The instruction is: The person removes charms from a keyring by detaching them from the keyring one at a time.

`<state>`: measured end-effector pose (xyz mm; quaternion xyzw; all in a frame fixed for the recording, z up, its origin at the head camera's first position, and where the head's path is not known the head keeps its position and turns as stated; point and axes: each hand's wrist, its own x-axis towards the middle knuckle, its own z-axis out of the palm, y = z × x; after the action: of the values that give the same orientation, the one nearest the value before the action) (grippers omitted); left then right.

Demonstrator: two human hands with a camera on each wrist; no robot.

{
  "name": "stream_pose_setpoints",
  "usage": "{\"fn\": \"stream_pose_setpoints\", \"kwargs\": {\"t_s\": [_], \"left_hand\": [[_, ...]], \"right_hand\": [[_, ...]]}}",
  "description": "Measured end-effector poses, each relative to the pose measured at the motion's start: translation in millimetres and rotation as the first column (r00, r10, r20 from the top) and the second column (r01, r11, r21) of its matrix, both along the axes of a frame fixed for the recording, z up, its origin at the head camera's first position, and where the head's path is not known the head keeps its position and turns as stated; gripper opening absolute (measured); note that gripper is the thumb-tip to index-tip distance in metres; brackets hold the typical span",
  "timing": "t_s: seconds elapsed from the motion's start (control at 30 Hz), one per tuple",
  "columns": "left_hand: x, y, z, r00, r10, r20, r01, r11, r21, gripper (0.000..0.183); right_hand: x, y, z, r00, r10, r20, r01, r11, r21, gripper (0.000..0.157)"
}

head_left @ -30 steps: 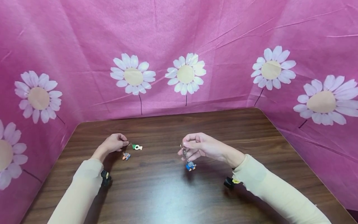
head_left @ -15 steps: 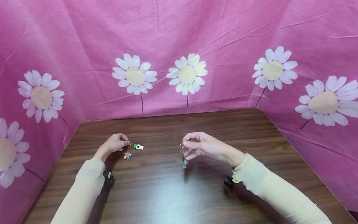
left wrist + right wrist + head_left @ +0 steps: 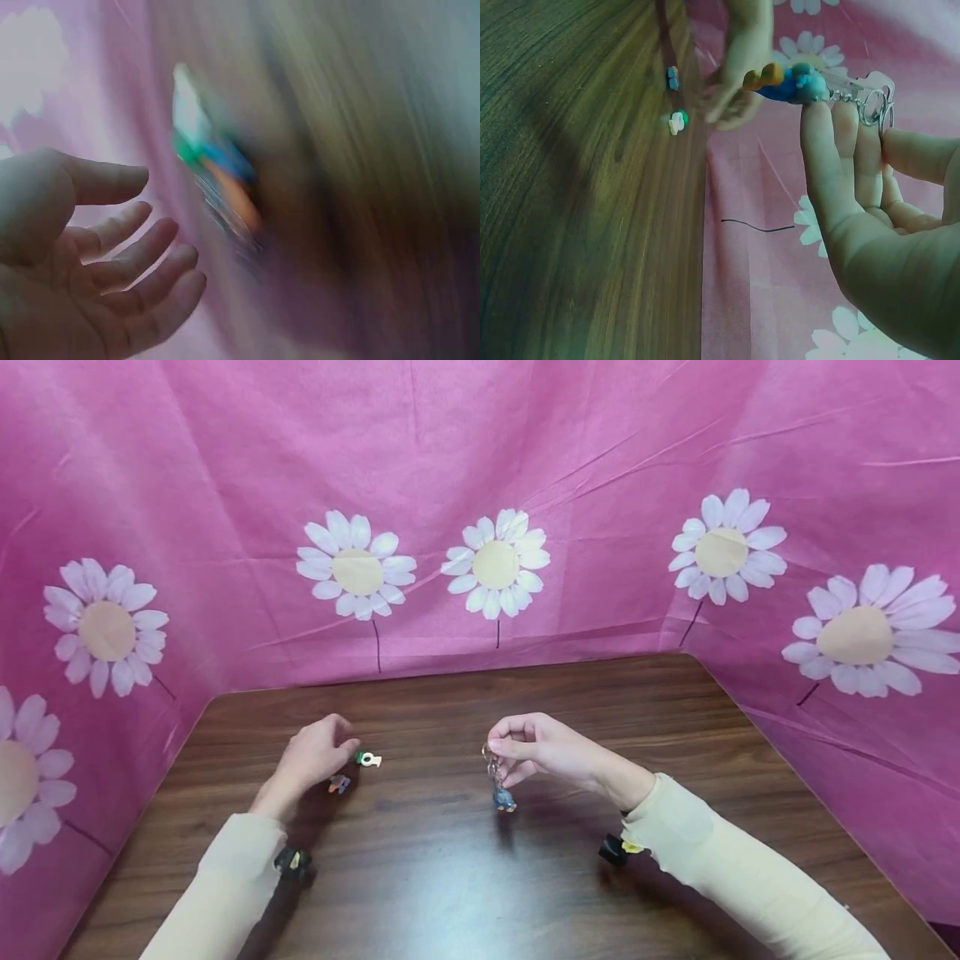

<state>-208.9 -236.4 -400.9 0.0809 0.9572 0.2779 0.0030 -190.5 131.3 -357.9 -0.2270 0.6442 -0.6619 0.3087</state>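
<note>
My right hand [image 3: 551, 752] pinches the metal ring of a keychain [image 3: 504, 799] between thumb and fingers. Its small blue figure with orange feet hangs over the table; in the right wrist view the keychain figure [image 3: 791, 84] lies against a fingertip, with the ring [image 3: 877, 106] by the thumb. On the left, two more keychains lie on the wood: a green and white one [image 3: 369, 760] and an orange and blue one [image 3: 340, 784]. My left hand [image 3: 311, 756] hovers beside them, holding nothing, and its fingers are relaxed and apart in the left wrist view, where the keychains blur together.
A brown wood-grain table [image 3: 450, 868] spans the lower view. Pink cloth [image 3: 615, 610] printed with white daisies hangs behind it and along both sides. Each sleeve carries a small black wrist camera, the left one [image 3: 294, 862] low over the table.
My left hand has let go of the keychains on the left and lifted away from them. The keychain dangling from my right hand has swung and turned; that hand stays in place.
</note>
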Motion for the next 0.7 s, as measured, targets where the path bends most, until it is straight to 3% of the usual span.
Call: {"fn": "stream_pose_setpoints", "kwargs": {"t_s": [0.1, 0.2, 0.27, 0.33, 0.4, 0.57, 0.7], "left_hand": [[22.7, 35, 13.8, 0.988, -0.153, -0.031, 0.155, 0.982, 0.108, 0.023], [45.0, 71, 26.0, 0.941, -0.339, 0.022, 0.319, 0.905, 0.281, 0.015], [57.9, 91, 31.9, 0.905, -0.422, 0.053, 0.376, 0.852, 0.364, 0.015], [67.3, 107, 35.6, 0.885, -0.463, 0.044, 0.407, 0.817, 0.409, 0.015], [72.7, 119, 37.2, 0.89, -0.455, -0.009, 0.418, 0.809, 0.414, 0.015], [74.0, 133, 37.2, 0.931, -0.323, -0.173, 0.366, 0.833, 0.415, 0.011], [72.6, 133, 36.4, 0.939, -0.259, -0.225, 0.336, 0.825, 0.454, 0.013]], "right_hand": [[0.8, -1, 0.8, 0.999, -0.029, -0.012, 0.03, 0.999, 0.019, 0.013], [1.6, -2, 1.3, 0.997, -0.068, -0.023, 0.069, 0.997, 0.027, 0.016], [2.6, -4, 1.8, 0.995, -0.099, -0.015, 0.099, 0.995, 0.024, 0.017], [4.0, -5, 2.3, 0.992, -0.128, -0.009, 0.128, 0.992, 0.014, 0.019], [6.1, -7, 3.2, 0.988, -0.155, -0.002, 0.155, 0.988, 0.001, 0.02], [10.7, -10, 6.5, 0.982, -0.186, -0.03, 0.185, 0.982, -0.024, 0.023], [12.4, -9, 6.5, 0.983, -0.175, -0.055, 0.173, 0.984, -0.032, 0.024]]}}
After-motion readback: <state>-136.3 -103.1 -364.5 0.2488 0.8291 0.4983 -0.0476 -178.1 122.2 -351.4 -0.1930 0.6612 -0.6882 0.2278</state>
